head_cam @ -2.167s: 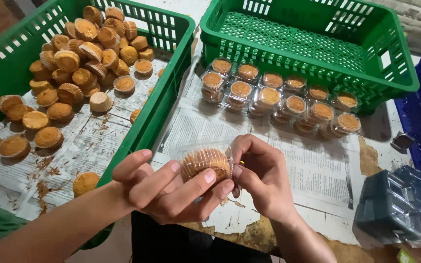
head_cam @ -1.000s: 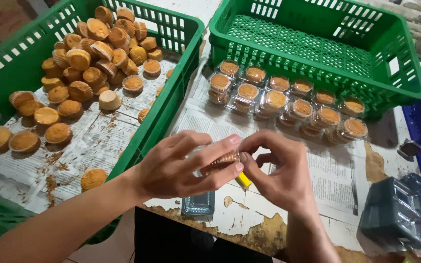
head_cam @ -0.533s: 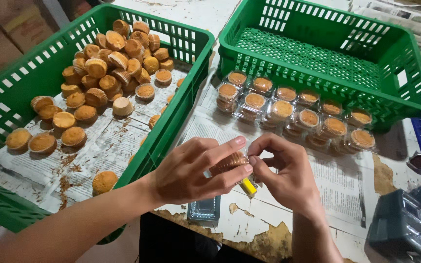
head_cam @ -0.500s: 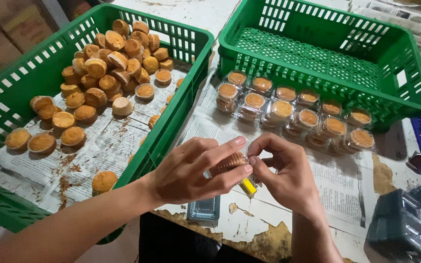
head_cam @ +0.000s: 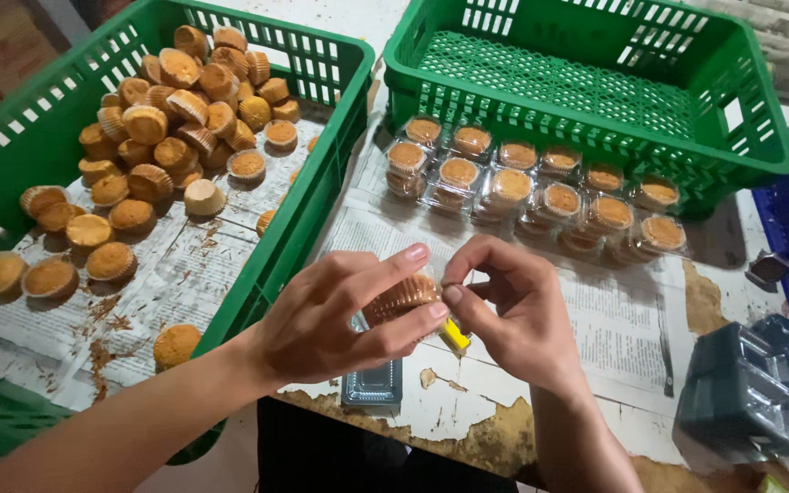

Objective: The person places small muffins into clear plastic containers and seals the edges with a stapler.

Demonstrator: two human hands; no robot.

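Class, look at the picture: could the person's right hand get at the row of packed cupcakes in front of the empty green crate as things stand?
Probably yes. The right hand is busy pinching the cupcake with the left hand, but only bare newspaper lies between it and the packed cupcakes; nothing blocks the way.

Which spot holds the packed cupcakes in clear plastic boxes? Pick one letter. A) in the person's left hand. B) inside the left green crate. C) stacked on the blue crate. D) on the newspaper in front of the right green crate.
D: the packed cupcakes sit in rows on the newspaper, just in front of the right green crate, while the left green crate holds only loose, unboxed ones.
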